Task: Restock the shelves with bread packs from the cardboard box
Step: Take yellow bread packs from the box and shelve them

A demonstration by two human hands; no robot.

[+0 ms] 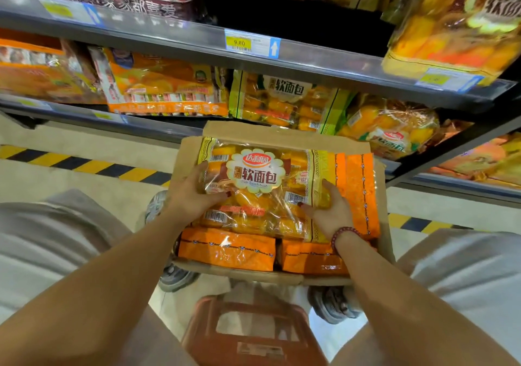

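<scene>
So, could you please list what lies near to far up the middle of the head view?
Red stool, orange packs, bread pack gripped by the left hand and right hand, cardboard box's far flap, green-edged shelf pack, 9.80 price tag.

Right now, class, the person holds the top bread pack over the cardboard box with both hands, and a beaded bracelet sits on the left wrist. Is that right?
Not quite. The head view shows the beaded bracelet on the right wrist, not the left. The rest stands: the left hand and right hand both hold the top bread pack over the cardboard box.
</scene>
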